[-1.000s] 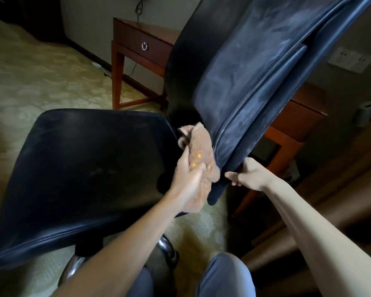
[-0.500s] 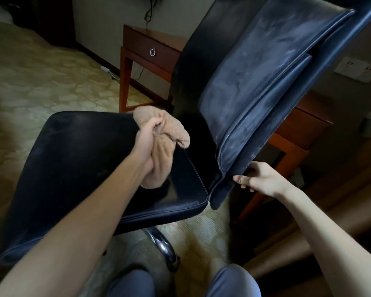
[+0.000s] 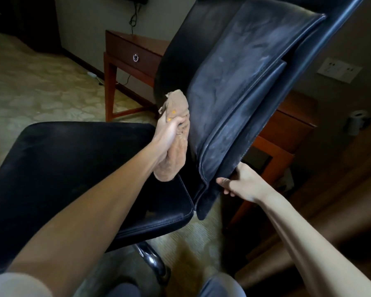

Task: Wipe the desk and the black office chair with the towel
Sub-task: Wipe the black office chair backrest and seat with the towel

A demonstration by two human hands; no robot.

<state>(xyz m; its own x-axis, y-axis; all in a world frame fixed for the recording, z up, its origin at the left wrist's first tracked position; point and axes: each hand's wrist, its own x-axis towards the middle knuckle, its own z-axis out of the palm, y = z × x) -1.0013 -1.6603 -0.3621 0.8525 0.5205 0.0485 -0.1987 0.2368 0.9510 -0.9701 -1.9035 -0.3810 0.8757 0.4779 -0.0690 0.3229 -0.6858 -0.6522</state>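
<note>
Tan towel [image 3: 176,155], bunched into a thick wad, sits in the left hand [image 3: 169,130], whose fingers curl tight round its upper part; the wad is pressed against the lower front of the backrest [image 3: 244,82] of the black chair [image 3: 204,189], close to the crease where back meets seat, and its loose end hangs down just above the seat [image 3: 73,168]; small orange marks show on the cloth by the knuckles. The right hand [image 3: 242,183] grips the lower side edge of the backrest, thumb on the near face and fingers wrapped behind it, out of sight; the backrest leans away and to the right, its padded panel grey with dust and streaks, while the seat looks darker and glossier. Under the seat a chrome leg [image 3: 152,260] of the base catches the light. Behind the chair stands the reddish wooden table [image 3: 124,42], well apart from the towel; its drawer [image 3: 133,54] carries a ring pull [image 3: 135,57], and more of the wood shows to the right of the backrest. Pale patterned carpet [image 3: 30,86] covers the floor; a dark cable [image 3: 133,18] hangs down the wall above the table, and a white socket plate [image 3: 338,69] is set in the wall at the right.
</note>
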